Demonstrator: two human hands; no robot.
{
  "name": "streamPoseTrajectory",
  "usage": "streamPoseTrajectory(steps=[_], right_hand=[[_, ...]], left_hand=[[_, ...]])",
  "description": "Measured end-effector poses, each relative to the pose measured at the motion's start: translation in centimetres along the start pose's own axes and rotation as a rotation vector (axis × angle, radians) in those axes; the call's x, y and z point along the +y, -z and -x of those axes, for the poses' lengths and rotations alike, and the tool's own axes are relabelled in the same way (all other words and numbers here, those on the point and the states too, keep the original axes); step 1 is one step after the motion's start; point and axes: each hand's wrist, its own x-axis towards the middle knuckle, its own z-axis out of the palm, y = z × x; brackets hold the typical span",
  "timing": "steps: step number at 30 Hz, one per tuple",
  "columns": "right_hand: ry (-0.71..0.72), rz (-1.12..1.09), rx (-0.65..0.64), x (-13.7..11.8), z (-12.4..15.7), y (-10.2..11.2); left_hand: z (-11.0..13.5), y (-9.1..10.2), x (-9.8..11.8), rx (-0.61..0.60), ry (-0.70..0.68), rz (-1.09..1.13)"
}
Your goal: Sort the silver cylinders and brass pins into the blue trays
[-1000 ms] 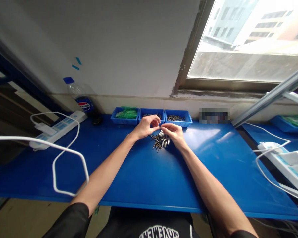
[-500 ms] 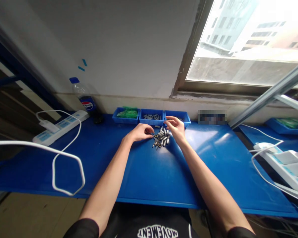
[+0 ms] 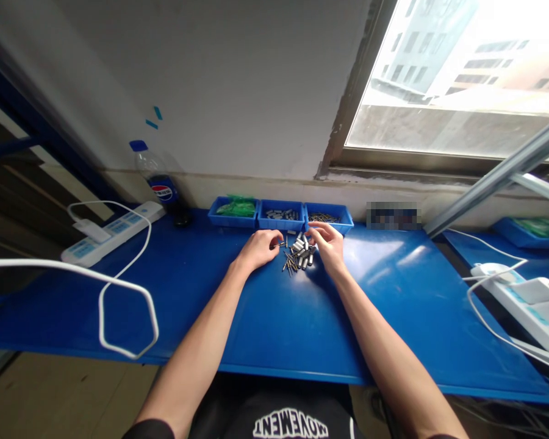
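Note:
A small heap of metal pins and short silver sleeves (image 3: 298,257) lies on the blue table (image 3: 274,317), between my two hands. My left hand (image 3: 258,249) rests on the table left of the heap, fingers pinched on a thin pin that points toward the heap. My right hand (image 3: 326,241) hovers at the heap's right edge with its fingers curled down onto the parts; I cannot make out what they hold.
Three small blue bins stand at the back: green parts (image 3: 235,211), silver sleeves (image 3: 280,215), dark pins (image 3: 326,218). A cola bottle (image 3: 158,183) and a white power strip (image 3: 112,233) with looping cable (image 3: 119,305) lie left. Another power strip (image 3: 526,299) sits right.
My hands came apart from in front of the bins. The right hand went toward the right bin and came back down to the heap. The left hand lowered to the table.

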Motion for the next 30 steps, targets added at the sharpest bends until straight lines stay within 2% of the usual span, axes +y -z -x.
streamPoseTrajectory(steps=[5,13,20,24,26,30], right_hand=[[0.02,-0.018,0.009,-0.1,-0.1,0.2],[0.006,0.03,-0.031,0.0,-0.4,0.7],[-0.065,0.063,-0.257,-0.2,-0.1,0.6],[-0.104,0.039,-0.308,-0.3,0.0,0.5],[-0.091,0.034,-0.258,-0.3,-0.1,0.5],[0.02,-0.036,0.039,-0.2,-0.5,0.8]], left_hand=[[0.0,-0.2,0.4,0.043,0.015,0.085],[-0.2,-1.0,1.6,0.247,0.073,0.279],[-0.2,-1.4,2.9,0.238,0.035,0.383],[-0.2,-1.2,2.8,0.205,0.007,0.348],[-0.1,-0.6,2.3,0.172,-0.018,0.252],[0.4,0.9,0.8,0.066,-0.053,-0.031]])
